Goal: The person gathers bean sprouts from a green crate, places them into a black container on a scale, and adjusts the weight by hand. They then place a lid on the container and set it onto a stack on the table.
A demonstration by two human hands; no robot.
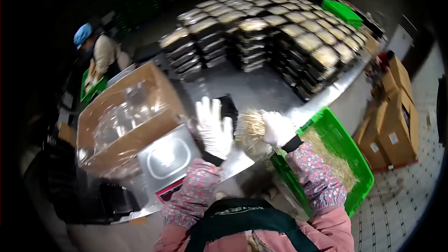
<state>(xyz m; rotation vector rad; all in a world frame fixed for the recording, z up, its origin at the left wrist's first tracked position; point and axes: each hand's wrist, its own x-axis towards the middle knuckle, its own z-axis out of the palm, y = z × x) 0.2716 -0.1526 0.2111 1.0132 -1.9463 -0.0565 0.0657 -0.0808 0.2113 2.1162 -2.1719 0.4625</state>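
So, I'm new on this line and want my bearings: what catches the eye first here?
Stacks of filled black trays crowd the far steel table. Nearer, the gloved right hand grips a pale stringy bundle beside the green crate, while the left hand is spread open next to the scale.
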